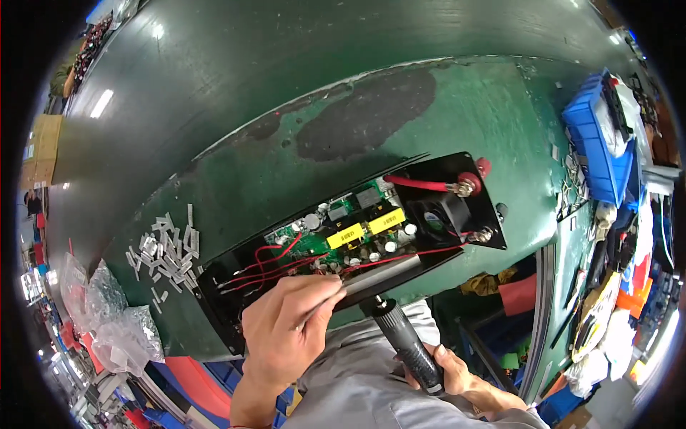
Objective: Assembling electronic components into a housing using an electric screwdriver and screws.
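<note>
A long black metal housing (221,304) lies at a slant in front of me. Inside it sits a green circuit board (314,242) with yellow transformers (345,236), capacitors and thin red wires (261,270). My left hand (289,325) is closed in a pinch at the housing's near side, beside a silver metal bar (386,275); whatever is between its fingertips is hidden. In my right hand (446,372) is a black electric screwdriver (407,343), gripped at its lower end. Its tip points up at the housing's near edge, and I cannot tell whether they touch.
Many small silver strips (168,250) lie heaped on the green table (486,100) at left, near clear plastic bags (118,322). A thick red cable (421,184) and a fan (436,218) fill the housing's right end. A blue bin (597,143) stands at far right.
</note>
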Demonstrator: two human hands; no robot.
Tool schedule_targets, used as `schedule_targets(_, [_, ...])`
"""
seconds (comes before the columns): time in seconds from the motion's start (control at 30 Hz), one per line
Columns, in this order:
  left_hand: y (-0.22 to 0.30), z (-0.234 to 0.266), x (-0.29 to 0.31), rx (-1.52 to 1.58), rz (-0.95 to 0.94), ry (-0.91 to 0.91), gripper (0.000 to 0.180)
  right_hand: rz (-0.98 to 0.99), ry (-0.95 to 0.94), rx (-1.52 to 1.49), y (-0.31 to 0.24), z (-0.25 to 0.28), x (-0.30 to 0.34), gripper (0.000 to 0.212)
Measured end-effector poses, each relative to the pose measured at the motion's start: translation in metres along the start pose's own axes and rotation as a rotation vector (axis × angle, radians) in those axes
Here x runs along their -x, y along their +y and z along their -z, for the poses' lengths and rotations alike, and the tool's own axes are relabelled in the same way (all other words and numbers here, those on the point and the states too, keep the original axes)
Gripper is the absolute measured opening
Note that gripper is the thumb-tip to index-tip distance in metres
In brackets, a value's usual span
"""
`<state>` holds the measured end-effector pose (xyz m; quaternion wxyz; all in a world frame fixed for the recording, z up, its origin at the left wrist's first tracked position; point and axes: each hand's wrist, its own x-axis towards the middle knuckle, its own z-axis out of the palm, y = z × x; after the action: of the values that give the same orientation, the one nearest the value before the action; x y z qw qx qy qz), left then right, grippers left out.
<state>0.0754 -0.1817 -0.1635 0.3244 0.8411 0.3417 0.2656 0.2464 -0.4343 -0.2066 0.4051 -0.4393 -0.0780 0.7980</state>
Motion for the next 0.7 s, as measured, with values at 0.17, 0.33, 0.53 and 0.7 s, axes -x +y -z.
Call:
schedule_targets(0.17, [-0.003, 0.002, -0.002, 0.050, 0.031, -0.026, 0.027, -0.077, -0.022, -0.138, 0.000, 0.000, 0.000, 0.096])
schedule_targets(0.33, [-0.005, 0.004, 0.000, 0.047, 0.018, -0.071, 0.031, -0.094, 0.017, -0.039, 0.001, -0.004, 0.000, 0.114])
schedule_targets(0.53, [0.002, 0.010, -0.004, 0.040, 0.025, -0.100, 0.011, -0.070, 0.102, 0.041, 0.000, -0.008, 0.001, 0.079])
schedule_targets(0.7, [-0.007, 0.001, -0.009, 0.163, -0.064, -0.106, 0.030, -0.057, 0.128, 0.078, 0.004, -0.006, 0.005, 0.073])
